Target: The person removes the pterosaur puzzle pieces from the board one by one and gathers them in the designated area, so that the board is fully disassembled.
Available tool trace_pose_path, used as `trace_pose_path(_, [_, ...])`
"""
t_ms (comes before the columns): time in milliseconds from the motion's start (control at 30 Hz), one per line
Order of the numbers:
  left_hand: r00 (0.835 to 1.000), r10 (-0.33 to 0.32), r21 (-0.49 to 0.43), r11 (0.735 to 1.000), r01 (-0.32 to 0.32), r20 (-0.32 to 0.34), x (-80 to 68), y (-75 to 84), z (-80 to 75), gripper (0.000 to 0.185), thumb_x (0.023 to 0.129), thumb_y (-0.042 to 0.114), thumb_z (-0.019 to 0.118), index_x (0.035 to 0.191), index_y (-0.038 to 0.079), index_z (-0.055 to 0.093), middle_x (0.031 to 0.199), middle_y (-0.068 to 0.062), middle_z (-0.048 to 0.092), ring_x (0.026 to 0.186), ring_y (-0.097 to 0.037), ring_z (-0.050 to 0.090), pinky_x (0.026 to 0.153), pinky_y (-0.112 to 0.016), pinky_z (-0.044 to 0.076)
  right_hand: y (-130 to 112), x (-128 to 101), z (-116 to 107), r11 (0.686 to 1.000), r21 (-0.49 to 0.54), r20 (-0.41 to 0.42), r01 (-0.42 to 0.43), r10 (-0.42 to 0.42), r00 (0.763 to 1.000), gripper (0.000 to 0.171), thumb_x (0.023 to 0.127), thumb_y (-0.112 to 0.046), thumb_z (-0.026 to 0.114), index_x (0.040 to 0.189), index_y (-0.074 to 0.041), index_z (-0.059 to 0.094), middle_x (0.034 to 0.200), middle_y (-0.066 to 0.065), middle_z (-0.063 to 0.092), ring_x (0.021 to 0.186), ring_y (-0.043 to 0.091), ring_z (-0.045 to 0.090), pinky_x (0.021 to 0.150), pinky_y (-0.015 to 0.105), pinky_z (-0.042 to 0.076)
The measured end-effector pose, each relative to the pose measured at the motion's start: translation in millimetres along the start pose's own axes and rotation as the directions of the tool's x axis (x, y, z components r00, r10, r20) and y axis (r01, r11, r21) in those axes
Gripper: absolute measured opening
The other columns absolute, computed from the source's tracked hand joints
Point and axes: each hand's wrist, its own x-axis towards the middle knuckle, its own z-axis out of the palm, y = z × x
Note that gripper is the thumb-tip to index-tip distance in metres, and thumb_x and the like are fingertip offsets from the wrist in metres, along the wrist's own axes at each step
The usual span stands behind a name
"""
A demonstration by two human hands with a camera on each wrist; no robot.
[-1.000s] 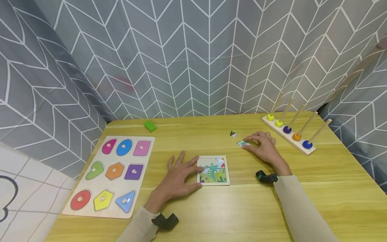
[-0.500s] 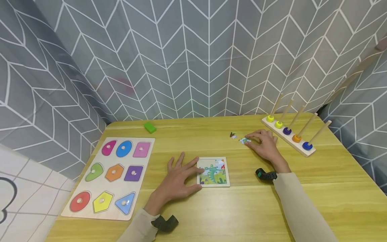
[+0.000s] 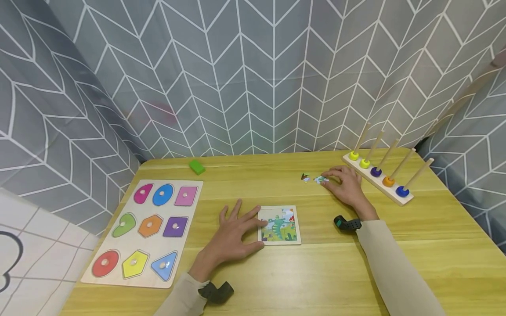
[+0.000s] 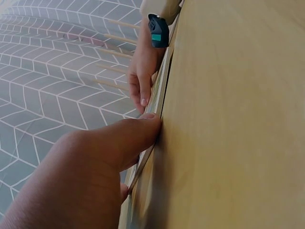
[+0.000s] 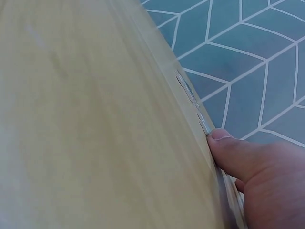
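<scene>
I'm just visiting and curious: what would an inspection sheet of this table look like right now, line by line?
Surface: yellow wooden table, flat, wood grain showing.
Job's things: small jigsaw tray with a green animal picture; two loose jigsaw pieces lying apart from it.
Clutter: shape board with nine coloured shapes seated; peg rack with five rings on sticks; green block near the far edge.
Grippers: left hand flat, fingertips on the tray's left edge; right hand resting by the loose pieces, fingertips at one.
Cables: nothing seen.
Surroundings: grey patterned curtain all around.
</scene>
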Motion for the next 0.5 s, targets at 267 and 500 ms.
trace_pose_path(267, [1.0, 0.012, 0.002, 1.0, -0.012, -0.014, 0.3, 0.3, 0.4, 0.051, 0.09, 0.058, 0.062, 0.137, 0.039, 0.062, 0.166, 0.009, 0.033, 0.158, -0.045, 0.008, 0.118, -0.072, -0.001, 1.1, 3.6, 0.3, 1.0, -0.002, -0.012, -0.005, 0.005, 1.0, 0.026, 0.093, -0.017, 0.074, 0.116, -0.004, 0.073, 0.137, 0.027, 0.054, 0.133, 0.049, 0.035, 0.105, 0.065, 0.016])
trace_pose_path(500, [1.0, 0.014, 0.0, 1.0, -0.014, -0.023, -0.3, 0.6, 1.2, 0.051, 0.09, 0.057, 0.063, 0.137, 0.038, 0.062, 0.166, 0.008, 0.034, 0.157, -0.046, 0.009, 0.118, -0.072, -0.001, 1.0, 4.7, 1.4, 1.0, -0.004, -0.021, 0.0, 0.0, 1.0, 0.026, 0.094, -0.018, 0.072, 0.116, -0.004, 0.073, 0.136, 0.028, 0.055, 0.133, 0.05, 0.035, 0.107, 0.067, 0.014])
